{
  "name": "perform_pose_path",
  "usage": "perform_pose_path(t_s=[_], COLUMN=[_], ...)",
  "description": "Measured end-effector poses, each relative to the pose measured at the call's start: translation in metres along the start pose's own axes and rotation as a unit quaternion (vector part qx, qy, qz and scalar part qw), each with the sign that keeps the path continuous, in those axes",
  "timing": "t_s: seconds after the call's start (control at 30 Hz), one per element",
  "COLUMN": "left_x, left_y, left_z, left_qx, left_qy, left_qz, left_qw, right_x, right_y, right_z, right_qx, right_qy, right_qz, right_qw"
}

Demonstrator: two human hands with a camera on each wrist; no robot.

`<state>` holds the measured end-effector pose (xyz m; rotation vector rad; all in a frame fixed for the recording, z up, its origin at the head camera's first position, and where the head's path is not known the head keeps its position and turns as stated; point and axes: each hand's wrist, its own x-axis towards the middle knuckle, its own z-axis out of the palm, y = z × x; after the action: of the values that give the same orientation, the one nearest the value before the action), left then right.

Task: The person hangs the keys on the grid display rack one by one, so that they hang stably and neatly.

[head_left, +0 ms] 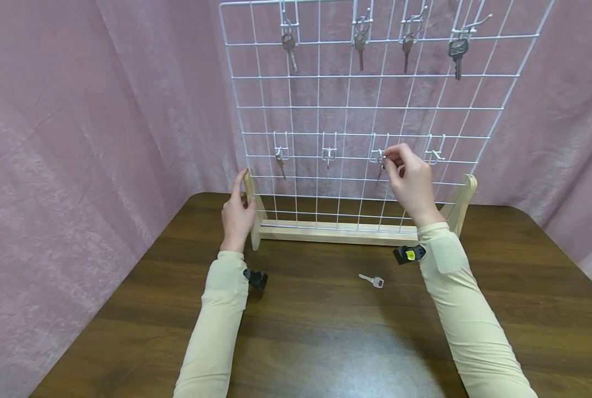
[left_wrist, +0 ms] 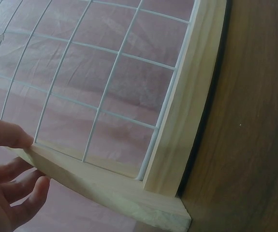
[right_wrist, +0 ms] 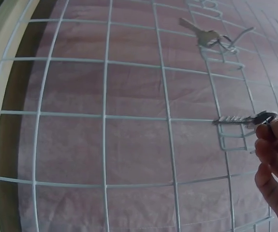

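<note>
At the lower row of a white wire grid [head_left: 347,106], my right hand [head_left: 412,182] pinches a key [right_wrist: 240,121] by its ring end. The key's toothed blade overlaps the third hook [head_left: 377,152] from the left. My left hand [head_left: 237,218] holds the left upright [head_left: 255,207] of the grid's wooden stand, fingers bent about its edge in the left wrist view. Two more lower hooks to the left carry keys, one key [head_left: 281,165] at the far left and another key [head_left: 328,160] beside it. No key shows on the rightmost lower hook [head_left: 434,155].
Several keys hang on the upper hooks, among them a dark-headed key [head_left: 457,51] at the right. A loose key [head_left: 375,281] lies on the brown wooden table [head_left: 305,326] in front of the stand. Pink curtain [head_left: 101,110] hangs behind.
</note>
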<state>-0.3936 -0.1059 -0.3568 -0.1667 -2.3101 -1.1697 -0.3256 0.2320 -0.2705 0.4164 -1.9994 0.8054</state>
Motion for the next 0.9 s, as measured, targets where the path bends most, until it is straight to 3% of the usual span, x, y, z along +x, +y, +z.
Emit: perform_pose_path(t_s=[0.17, 0.53, 0.9], left_x=[0.0, 0.0, -0.001], left_y=[0.002, 0.002, 0.002], left_z=[0.0, 0.0, -0.002], left_qx=[-0.004, -0.009, -0.011], left_qy=[-0.001, 0.0, -0.005], left_qz=[-0.001, -0.001, 0.002], left_qw=[1.0, 1.0, 0.9999], right_x=[0.003, 0.006, -0.001], right_y=[0.002, 0.007, 0.008], right_z=[0.004, 0.011, 0.004], right_qx=[-0.01, -0.006, -0.027], right_qy=[0.013, 0.029, -0.016], right_qz=[-0.019, -0.002, 0.01], right_qw=[0.9997, 0.9995, 0.9994])
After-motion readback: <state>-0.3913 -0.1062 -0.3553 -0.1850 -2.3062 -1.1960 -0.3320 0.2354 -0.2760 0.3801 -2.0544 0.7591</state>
